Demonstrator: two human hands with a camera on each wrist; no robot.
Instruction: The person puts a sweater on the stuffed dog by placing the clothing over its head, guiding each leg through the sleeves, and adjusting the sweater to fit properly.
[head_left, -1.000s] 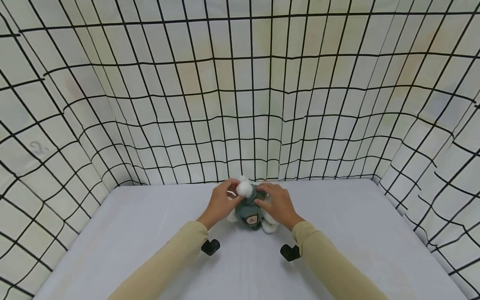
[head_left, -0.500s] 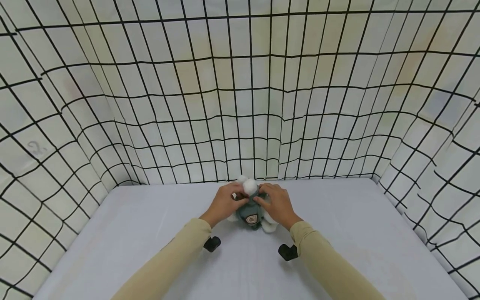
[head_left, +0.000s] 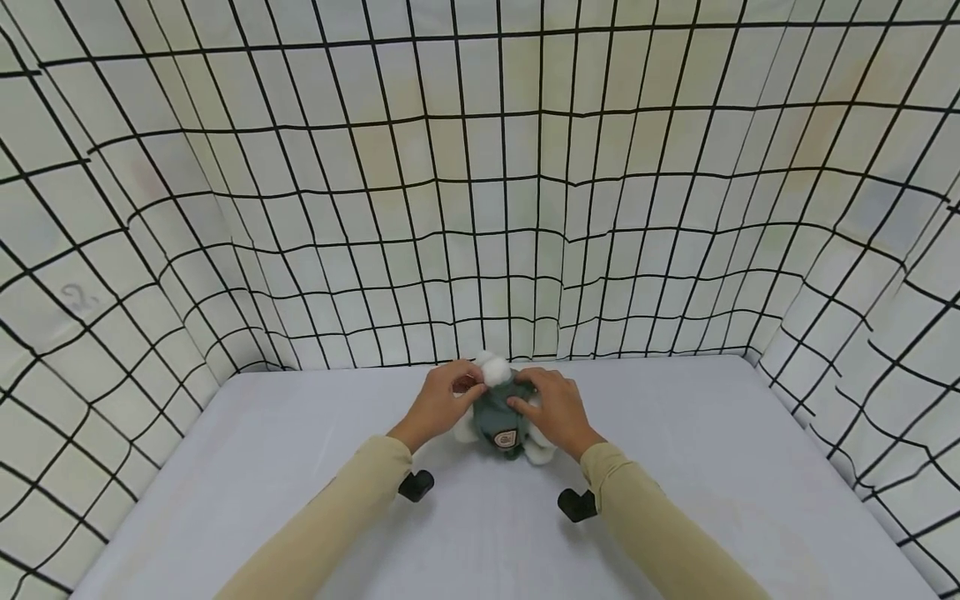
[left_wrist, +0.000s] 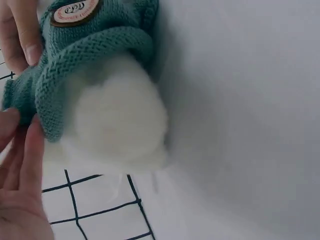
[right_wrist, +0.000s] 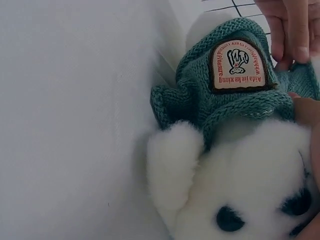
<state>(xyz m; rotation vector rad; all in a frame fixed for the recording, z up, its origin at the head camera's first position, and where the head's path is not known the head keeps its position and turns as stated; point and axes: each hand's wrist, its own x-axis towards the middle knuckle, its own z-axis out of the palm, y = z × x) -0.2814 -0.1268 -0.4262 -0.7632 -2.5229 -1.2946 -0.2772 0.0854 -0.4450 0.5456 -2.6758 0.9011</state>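
Note:
A white fluffy plush toy point(head_left: 496, 369) in a teal knitted sweater point(head_left: 495, 415) lies near the table's back edge, between both hands. The sweater bears a light patch point(right_wrist: 239, 66) with printed letters. Dark eyes point(right_wrist: 230, 218) show on the toy in the right wrist view. My left hand point(head_left: 441, 400) pinches the sweater's edge between thumb and fingers; the left wrist view shows the knit point(left_wrist: 22, 92) right at its fingertips. On the toy's other side, my right hand point(head_left: 557, 406) grips the sweater, thumb lying on the knit. Part of the toy is hidden behind the hands.
A white-covered table point(head_left: 675, 467) lies under both forearms. Behind it and at both sides rises a white wall with a black grid point(head_left: 480, 208). A black wrist piece point(head_left: 417, 485) hangs by the left sleeve, another black wrist piece point(head_left: 577, 505) by the right.
My left hand moves right toward the white fluff, then back left with the sweater edge. The white fluff shifts slightly. My right hand stays almost in place.

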